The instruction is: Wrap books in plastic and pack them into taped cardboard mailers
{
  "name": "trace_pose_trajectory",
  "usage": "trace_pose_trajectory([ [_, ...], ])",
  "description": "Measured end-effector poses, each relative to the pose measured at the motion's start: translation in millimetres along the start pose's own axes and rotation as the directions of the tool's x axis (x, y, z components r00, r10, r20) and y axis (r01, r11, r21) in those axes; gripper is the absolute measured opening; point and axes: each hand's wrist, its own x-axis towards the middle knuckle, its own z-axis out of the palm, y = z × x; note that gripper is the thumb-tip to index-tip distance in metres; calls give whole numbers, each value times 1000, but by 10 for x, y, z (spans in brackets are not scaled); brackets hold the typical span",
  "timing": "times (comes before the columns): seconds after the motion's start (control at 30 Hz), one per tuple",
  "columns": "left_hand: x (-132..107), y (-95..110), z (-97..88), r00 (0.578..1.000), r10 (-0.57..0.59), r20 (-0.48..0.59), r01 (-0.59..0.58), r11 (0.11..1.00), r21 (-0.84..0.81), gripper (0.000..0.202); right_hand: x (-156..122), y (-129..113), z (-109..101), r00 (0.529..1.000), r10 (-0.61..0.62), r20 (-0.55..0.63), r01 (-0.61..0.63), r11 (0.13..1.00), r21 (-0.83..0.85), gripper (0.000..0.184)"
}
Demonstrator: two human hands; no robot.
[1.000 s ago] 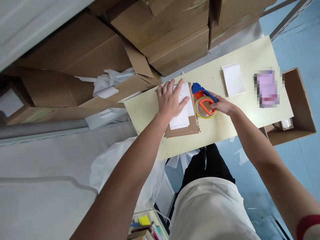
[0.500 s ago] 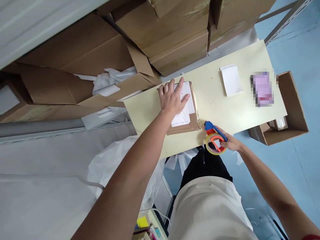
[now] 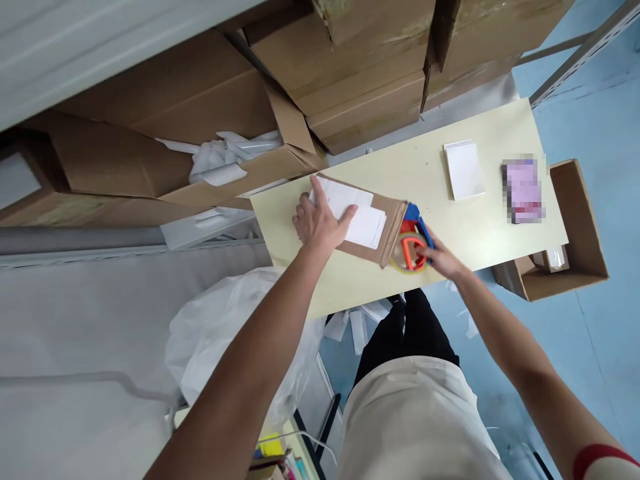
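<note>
A flat brown cardboard box (image 3: 364,255) lies on the cream table, with loose white papers (image 3: 367,227) on top of it. My left hand (image 3: 320,217) grips the box's left end, thumb over the papers, index finger stretched along the far edge and the other fingers bent at the side. In my right hand (image 3: 443,257) is a tape dispenser (image 3: 413,248), blue and orange with a yellow-rimmed roll. Its blue head is up against the box's right end. Whether tape is stuck there cannot be made out.
On the table (image 3: 465,227) are a stack of white cards (image 3: 464,170) and a blurred pinkish item (image 3: 523,190). An open carton (image 3: 593,220) stands beyond the right end. Big cardboard boxes (image 3: 365,87) line the back. A white plastic bag (image 3: 220,327) hangs at left.
The box has turned, its right end now angled toward me. My left hand has shifted to its left end. My right hand has brought the dispenser up and left to the box's right end.
</note>
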Motion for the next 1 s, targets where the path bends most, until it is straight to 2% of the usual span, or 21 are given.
trace_pose_trajectory([
  [0.1,-273,-46,-68,999,26,25,-28,996,87,95,427,-429,-176,985,52,165,-62,997,56,64],
  [0.17,-377,2,-94,984,134,116,-146,984,106,92,629,-628,-217,974,84,211,-84,996,-9,65],
  [0.27,-384,78,-92,935,277,222,-301,950,82,89,767,-752,-209,973,94,210,-60,985,-165,81],
  [0.37,-325,88,-69,931,288,223,-311,947,75,90,783,-763,-207,966,109,235,-47,966,-255,88],
  [0.53,-305,71,-57,943,251,218,-269,962,55,91,627,-698,-311,961,133,243,-45,941,-336,92],
  [0.67,-313,92,-73,943,239,232,-259,964,60,92,156,-454,-437,952,191,239,-78,907,-414,95],
  [0.73,-317,102,-76,942,236,238,-257,964,64,91,-89,-321,-434,933,223,282,-69,881,-468,93],
  [0.83,-322,118,-69,942,241,232,-261,964,57,91,-236,-257,-233,925,220,309,26,776,-630,87],
  [0.9,-311,125,-59,941,251,229,-269,962,53,90,-199,-323,26,942,208,265,80,625,-776,81],
  [0.97,-283,110,-50,936,262,235,-278,960,37,90,-166,-432,307,942,231,242,126,426,-896,73],
  [1.0,-268,89,-50,933,268,239,-279,960,13,90,-184,-484,421,934,246,260,159,365,-917,71],
])
